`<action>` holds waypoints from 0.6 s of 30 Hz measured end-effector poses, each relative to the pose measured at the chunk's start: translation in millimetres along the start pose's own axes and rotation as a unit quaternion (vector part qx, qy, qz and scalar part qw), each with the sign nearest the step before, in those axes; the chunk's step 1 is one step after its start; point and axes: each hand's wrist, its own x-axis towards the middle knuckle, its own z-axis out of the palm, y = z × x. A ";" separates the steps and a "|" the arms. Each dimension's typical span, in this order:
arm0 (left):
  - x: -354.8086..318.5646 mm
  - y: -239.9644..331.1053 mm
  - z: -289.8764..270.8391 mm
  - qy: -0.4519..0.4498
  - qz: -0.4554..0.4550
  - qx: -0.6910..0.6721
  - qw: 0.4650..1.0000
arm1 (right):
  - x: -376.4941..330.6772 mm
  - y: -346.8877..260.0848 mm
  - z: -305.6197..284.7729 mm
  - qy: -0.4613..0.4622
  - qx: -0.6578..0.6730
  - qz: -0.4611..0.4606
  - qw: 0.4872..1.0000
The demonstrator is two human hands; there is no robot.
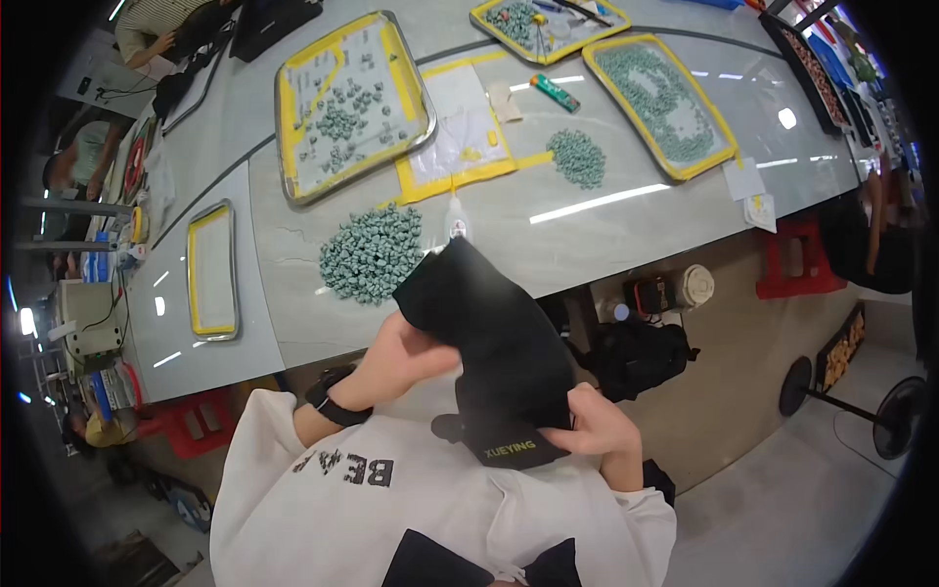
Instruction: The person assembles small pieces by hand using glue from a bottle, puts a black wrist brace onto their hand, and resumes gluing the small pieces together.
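Large heap of grey-green pieces [372, 256] on grey table [509, 279]. Left of heap: small yellow-edged tray [213, 269]. Just beyond heap: big yellow-edged tray [403, 76], pieces scattered inside. Just right of heap: white bottle [456, 217]. Farther right of heap: smaller heap [578, 158], green cylinder [556, 93]. Well right of heap, on floor: red stool [797, 259], dark barbell [898, 419].
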 end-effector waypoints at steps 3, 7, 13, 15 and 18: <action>0.3 -35.2 -19.8 0.126 -0.098 -0.183 0.970 | 34.9 40.4 42.7 0.270 0.024 -0.001 0.962; -48.2 -28.6 -6.1 0.153 -0.091 -0.410 0.895 | 58.8 41.3 128.5 0.483 -0.007 -0.219 0.848; -107.4 -13.7 3.0 0.018 0.051 -0.443 0.895 | 83.6 48.1 206.7 0.449 -0.089 -0.141 0.878; -132.0 -8.0 10.1 0.030 0.098 -0.381 0.919 | 78.3 44.6 218.9 0.446 -0.102 -0.153 0.876; -146.7 -11.0 3.0 0.055 0.192 -0.114 0.973 | 60.1 27.1 217.4 0.420 -0.148 -0.166 0.880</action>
